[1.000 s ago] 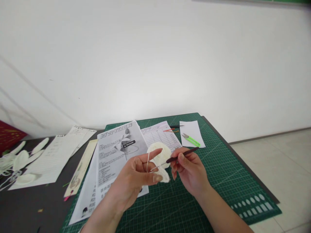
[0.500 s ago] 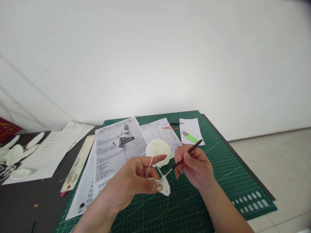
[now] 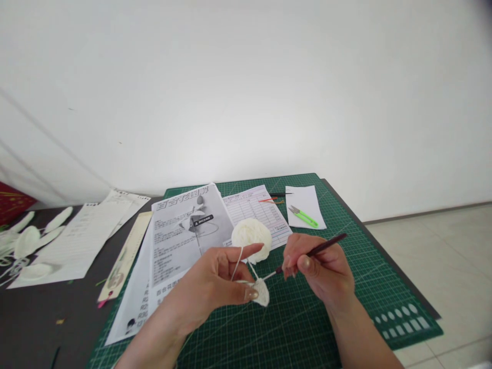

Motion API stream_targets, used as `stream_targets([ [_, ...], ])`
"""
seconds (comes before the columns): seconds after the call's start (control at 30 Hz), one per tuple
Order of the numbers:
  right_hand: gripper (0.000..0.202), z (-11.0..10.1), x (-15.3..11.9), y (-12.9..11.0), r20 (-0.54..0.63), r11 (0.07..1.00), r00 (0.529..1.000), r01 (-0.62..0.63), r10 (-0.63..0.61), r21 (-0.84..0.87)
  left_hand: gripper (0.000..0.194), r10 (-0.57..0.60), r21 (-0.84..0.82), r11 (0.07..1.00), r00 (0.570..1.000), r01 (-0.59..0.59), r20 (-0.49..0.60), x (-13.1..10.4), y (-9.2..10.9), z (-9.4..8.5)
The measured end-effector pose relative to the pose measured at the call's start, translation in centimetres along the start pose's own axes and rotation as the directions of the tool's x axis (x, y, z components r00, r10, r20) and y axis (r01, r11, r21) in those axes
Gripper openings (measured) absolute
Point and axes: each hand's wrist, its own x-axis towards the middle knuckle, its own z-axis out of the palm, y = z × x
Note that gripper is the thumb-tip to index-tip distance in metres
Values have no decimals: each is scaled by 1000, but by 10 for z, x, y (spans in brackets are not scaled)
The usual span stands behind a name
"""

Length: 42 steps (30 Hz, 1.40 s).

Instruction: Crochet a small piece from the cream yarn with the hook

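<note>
My left hand (image 3: pixel 219 282) pinches a small white crochet piece (image 3: pixel 262 293) between thumb and fingers, with a strand of white yarn looped over its outstretched index finger. In my right hand (image 3: pixel 321 269) is a crochet hook (image 3: pixel 327 245) with a dark brown handle, gripped like a pen. The hook's thin metal shaft reaches left to the top edge of the crochet piece; its tip is too small to make out. A ball of white yarn (image 3: pixel 251 236) sits just behind my left hand, partly covered by the index finger.
Printed sheets (image 3: pixel 188 230) and a chart page (image 3: pixel 255 210) lie on the green cutting mat (image 3: pixel 369 271). Green thread snips (image 3: pixel 303 216) rest on white paper (image 3: pixel 307 197). To the left are a bookmark-like strip (image 3: pixel 125 256), handwritten pages (image 3: pixel 82 238) and several white petal-shaped pieces (image 3: pixel 28 243).
My right hand has moved right, and the hook now lies flatter, its handle end further right. My left hand stays almost in place with the crochet piece. The view has shifted slightly.
</note>
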Motion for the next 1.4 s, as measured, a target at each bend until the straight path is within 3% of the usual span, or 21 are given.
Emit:
stream_targets([
  [0.23, 13, 0, 1, -4, 17, 998, 1000, 24, -23, -63, 59, 9, 46, 999, 1000, -8, -12, 2, -2, -2],
  [0.43, 12, 5, -1, -13, 114, 924, 985, 164, -132, -346, 62, 46, 201, 979, 993, -23, -109, 6, -1, 0],
  [0.5, 12, 8, -3, -13, 195, 842, 962, 261, -190, -472, 61, 71, 295, 955, 983, -18, -172, 9, 0, 1],
  [0.63, 14, 15, -6, -5, 381, 608, 874, 485, -303, -629, 31, 217, 474, 877, 949, -85, -230, 14, -1, 1],
  [0.77, 16, 21, -7, 3, 516, 384, 772, 634, -371, -672, 49, 335, 637, 768, 886, -61, -319, 14, -3, 2],
  [0.9, 29, 22, -6, 8, 600, 236, 720, 687, -348, -687, 52, 399, 690, 723, 841, -44, -365, 10, -4, 9],
  [1.03, 24, 20, -6, 9, 618, 185, 693, 707, -370, -682, 41, 433, 620, 774, 821, -128, -371, 9, -3, 9],
  [1.17, 22, 16, -7, 9, 594, 187, 675, 714, -437, -674, 39, 423, 371, 885, 820, -282, -386, 10, -4, 7],
  [1.3, 23, 15, -7, 13, 505, 327, 695, 701, -512, -633, 57, 348, 28, 927, 830, -374, -435, 10, -6, 12],
  [1.4, 26, 14, -6, 17, 413, 440, 720, 679, -559, -588, 62, 316, -90, 918, 847, -387, -427, 10, -5, 17],
])
